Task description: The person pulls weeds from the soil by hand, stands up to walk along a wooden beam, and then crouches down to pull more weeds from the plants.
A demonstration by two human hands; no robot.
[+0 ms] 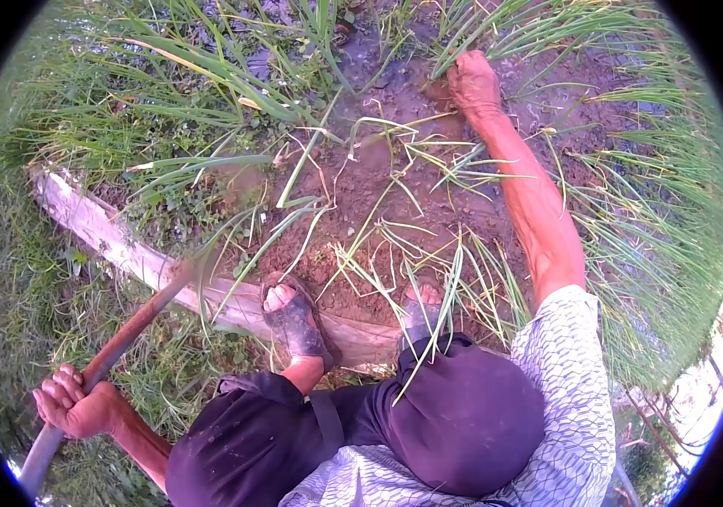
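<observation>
By the view's clock face, dark trousers (471, 414) are seen nearest, bent at the knees around 5 and 7 o'clock, and a patterned shirt (564, 351) is worn to 4 o'clock. At 8 o'clock a pole (129, 334) is held by the left hand (74, 403), fingers wrapped fully around it; it is slanted up toward the centre, perhaps so that the low crouch can be steadied. Whatever is borne at its upper end is too blurred to be told.

The sandalled left foot (289, 317) is set at about 7 o'clock on a pale log (112, 232), presumably for firmer footing than is offered by the muddy soil (353, 211). The right foot (423, 308) is partly covered at about 5 o'clock by limp stalks (457, 270), some draped over the right knee.

At 1 o'clock, farther off, the right arm is stretched out and the right hand (473, 83) is placed low at the base of a green clump (539, 34), where the stems could best be gripped near the ground. Its fingers are curled and partly hidden; whether they are closed on the stems cannot be told. Beyond the arm, from 2 to 4 o'clock, a dense green stand (657, 211) is spread.
</observation>
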